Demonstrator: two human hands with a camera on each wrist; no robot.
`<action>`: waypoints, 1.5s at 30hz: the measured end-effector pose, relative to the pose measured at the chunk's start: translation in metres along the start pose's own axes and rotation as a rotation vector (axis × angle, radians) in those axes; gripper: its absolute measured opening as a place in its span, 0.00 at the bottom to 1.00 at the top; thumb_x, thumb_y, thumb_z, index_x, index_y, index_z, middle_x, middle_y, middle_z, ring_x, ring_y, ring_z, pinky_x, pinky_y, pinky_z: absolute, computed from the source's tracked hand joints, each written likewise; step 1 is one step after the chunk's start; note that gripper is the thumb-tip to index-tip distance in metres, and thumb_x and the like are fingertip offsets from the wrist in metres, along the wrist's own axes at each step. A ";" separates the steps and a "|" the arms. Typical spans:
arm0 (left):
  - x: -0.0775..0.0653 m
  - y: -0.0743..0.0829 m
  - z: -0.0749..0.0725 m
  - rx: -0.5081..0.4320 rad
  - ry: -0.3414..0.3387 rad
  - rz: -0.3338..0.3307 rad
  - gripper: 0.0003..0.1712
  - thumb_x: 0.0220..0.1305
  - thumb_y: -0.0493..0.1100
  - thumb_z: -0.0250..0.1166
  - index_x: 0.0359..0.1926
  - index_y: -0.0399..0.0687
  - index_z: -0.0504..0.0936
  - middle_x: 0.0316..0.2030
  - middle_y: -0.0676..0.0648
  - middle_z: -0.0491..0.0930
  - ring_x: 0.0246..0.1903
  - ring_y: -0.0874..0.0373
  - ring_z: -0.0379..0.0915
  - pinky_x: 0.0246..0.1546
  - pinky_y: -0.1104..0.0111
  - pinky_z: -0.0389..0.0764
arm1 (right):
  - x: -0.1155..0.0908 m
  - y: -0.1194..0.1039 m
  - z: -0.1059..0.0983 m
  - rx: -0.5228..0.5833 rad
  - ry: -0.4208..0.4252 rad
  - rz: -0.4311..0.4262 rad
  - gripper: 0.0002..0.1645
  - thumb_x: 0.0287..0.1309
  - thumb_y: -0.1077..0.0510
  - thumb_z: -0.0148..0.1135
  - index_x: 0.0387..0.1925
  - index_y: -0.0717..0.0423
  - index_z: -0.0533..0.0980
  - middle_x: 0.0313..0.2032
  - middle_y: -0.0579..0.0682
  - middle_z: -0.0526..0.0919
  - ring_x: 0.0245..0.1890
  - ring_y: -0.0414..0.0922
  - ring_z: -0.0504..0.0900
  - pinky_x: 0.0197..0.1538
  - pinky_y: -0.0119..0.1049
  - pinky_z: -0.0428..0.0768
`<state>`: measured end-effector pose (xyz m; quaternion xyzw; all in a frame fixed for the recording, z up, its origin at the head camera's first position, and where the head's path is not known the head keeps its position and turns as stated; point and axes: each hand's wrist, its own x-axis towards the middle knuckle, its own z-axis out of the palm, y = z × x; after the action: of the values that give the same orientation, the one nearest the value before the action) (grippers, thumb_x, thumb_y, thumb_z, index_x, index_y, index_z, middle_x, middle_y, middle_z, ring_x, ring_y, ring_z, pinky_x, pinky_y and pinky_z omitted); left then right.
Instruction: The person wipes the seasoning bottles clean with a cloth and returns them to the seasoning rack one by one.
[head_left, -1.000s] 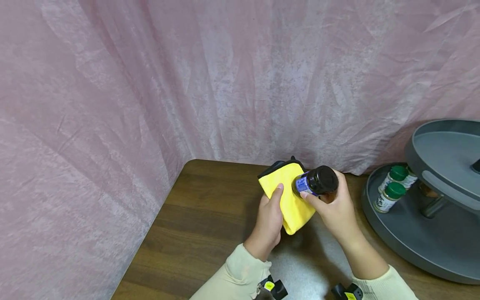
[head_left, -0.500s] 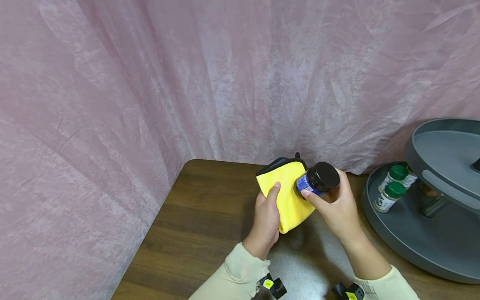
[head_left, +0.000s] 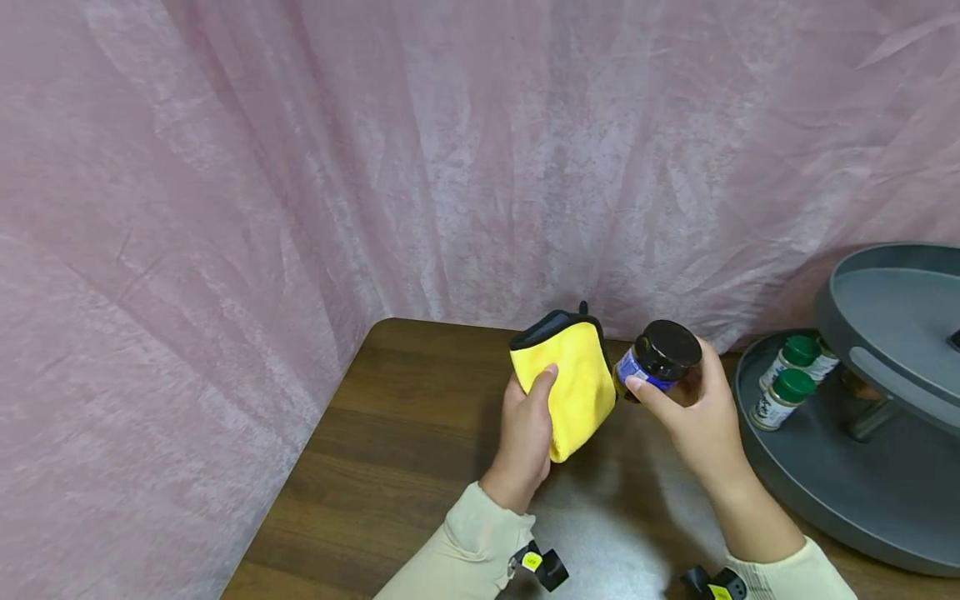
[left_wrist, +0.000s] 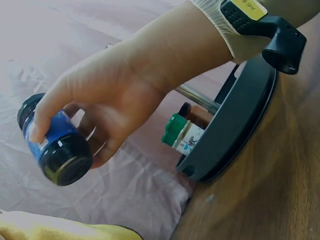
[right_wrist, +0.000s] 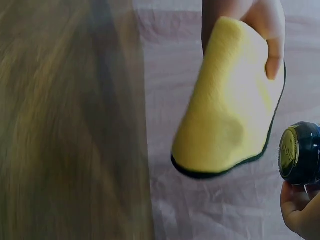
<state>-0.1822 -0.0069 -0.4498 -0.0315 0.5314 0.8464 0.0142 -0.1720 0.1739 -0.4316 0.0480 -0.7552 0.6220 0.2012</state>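
My left hand (head_left: 527, 433) holds a folded yellow cloth (head_left: 577, 387) with black edging, its thumb pressed on the yellow face. To the right, my right hand (head_left: 693, 417) grips a dark jar (head_left: 663, 354) with a black lid and a blue label, tilted above the table. In the left wrist view the fingers and thumb wrap round that jar (left_wrist: 62, 132), and part of the cloth shows at the bottom. The right wrist view has the cloth (right_wrist: 225, 110) hanging from the left hand, with a gap between it and the jar's base (right_wrist: 289, 152).
At the right stands a grey two-tier round tray (head_left: 795, 500). On its lower tier are several green-capped spice jars (head_left: 783, 400), close to the right forearm. A pink curtain (head_left: 480, 167) hangs behind the wooden table (head_left: 420, 400).
The jar in my right hand has moved right, away from the cloth it overlapped before. My left hand has shifted slightly left, still holding the cloth.
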 end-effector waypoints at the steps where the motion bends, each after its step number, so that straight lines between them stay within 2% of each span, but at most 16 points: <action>1: 0.000 0.000 0.000 0.000 0.000 0.006 0.20 0.72 0.50 0.59 0.61 0.51 0.72 0.51 0.44 0.80 0.48 0.53 0.83 0.47 0.61 0.85 | 0.000 0.001 -0.003 -0.008 0.003 -0.003 0.43 0.51 0.71 0.73 0.67 0.50 0.67 0.54 0.40 0.77 0.51 0.36 0.79 0.50 0.18 0.78; 8: 0.000 -0.003 0.000 -0.011 0.015 0.014 0.18 0.71 0.45 0.59 0.59 0.47 0.74 0.49 0.45 0.82 0.46 0.53 0.83 0.47 0.61 0.85 | -0.001 0.008 -0.022 -0.023 0.023 0.021 0.43 0.51 0.72 0.72 0.67 0.51 0.68 0.53 0.41 0.78 0.49 0.35 0.80 0.48 0.18 0.79; 13: 0.002 -0.003 -0.001 -0.017 0.020 0.029 0.17 0.71 0.43 0.59 0.58 0.47 0.74 0.48 0.45 0.82 0.45 0.53 0.83 0.46 0.61 0.85 | -0.004 0.013 -0.035 -0.103 0.016 0.041 0.43 0.55 0.68 0.72 0.69 0.48 0.65 0.54 0.37 0.76 0.51 0.32 0.78 0.49 0.16 0.77; 18: 0.004 -0.003 -0.004 0.040 0.036 0.065 0.17 0.69 0.42 0.61 0.57 0.46 0.77 0.46 0.45 0.83 0.43 0.53 0.84 0.44 0.61 0.85 | -0.009 0.018 -0.049 -0.197 0.025 0.080 0.42 0.57 0.63 0.72 0.70 0.45 0.64 0.54 0.33 0.73 0.52 0.30 0.76 0.50 0.14 0.74; 20: 0.005 -0.002 -0.005 0.064 0.044 0.078 0.17 0.68 0.41 0.61 0.56 0.46 0.77 0.46 0.44 0.83 0.42 0.53 0.84 0.44 0.61 0.85 | -0.011 0.020 -0.054 -0.199 0.027 0.115 0.42 0.58 0.62 0.72 0.70 0.45 0.64 0.54 0.33 0.73 0.52 0.29 0.75 0.49 0.13 0.74; 26: 0.003 0.002 -0.006 0.055 0.044 0.078 0.16 0.68 0.41 0.61 0.55 0.46 0.77 0.45 0.45 0.83 0.42 0.53 0.83 0.43 0.62 0.85 | -0.018 0.025 -0.069 -0.141 0.045 0.201 0.40 0.60 0.62 0.71 0.70 0.43 0.63 0.53 0.33 0.71 0.51 0.27 0.74 0.47 0.12 0.74; 34: -0.001 0.010 -0.009 0.060 0.025 0.091 0.16 0.68 0.40 0.61 0.56 0.45 0.78 0.46 0.44 0.84 0.43 0.53 0.84 0.45 0.60 0.85 | -0.028 0.032 -0.090 0.110 0.109 0.211 0.41 0.57 0.72 0.68 0.68 0.45 0.66 0.53 0.37 0.74 0.51 0.30 0.75 0.46 0.13 0.75; 37: -0.001 0.010 -0.013 0.080 0.036 0.083 0.16 0.67 0.39 0.61 0.55 0.44 0.78 0.46 0.44 0.84 0.42 0.53 0.84 0.45 0.59 0.85 | -0.031 0.035 -0.100 0.119 0.116 0.204 0.41 0.56 0.73 0.68 0.67 0.45 0.67 0.53 0.37 0.74 0.50 0.30 0.76 0.45 0.13 0.76; 41: -0.001 0.011 -0.023 0.115 0.048 0.068 0.17 0.68 0.40 0.61 0.56 0.44 0.78 0.47 0.43 0.83 0.43 0.53 0.84 0.45 0.60 0.85 | -0.034 0.040 -0.115 0.045 0.099 0.189 0.40 0.57 0.72 0.68 0.68 0.45 0.67 0.53 0.36 0.73 0.49 0.27 0.76 0.44 0.13 0.76; 45: 0.001 0.013 -0.033 0.140 0.037 0.050 0.18 0.69 0.41 0.60 0.58 0.45 0.77 0.48 0.43 0.83 0.44 0.53 0.84 0.46 0.60 0.85 | -0.037 0.042 -0.129 -0.090 0.092 0.173 0.40 0.58 0.71 0.68 0.68 0.44 0.67 0.51 0.32 0.74 0.47 0.25 0.76 0.42 0.13 0.76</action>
<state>-0.1825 -0.0426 -0.4526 -0.0326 0.5900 0.8066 -0.0146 -0.1206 0.3008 -0.4649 -0.0550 -0.7737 0.6041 0.1829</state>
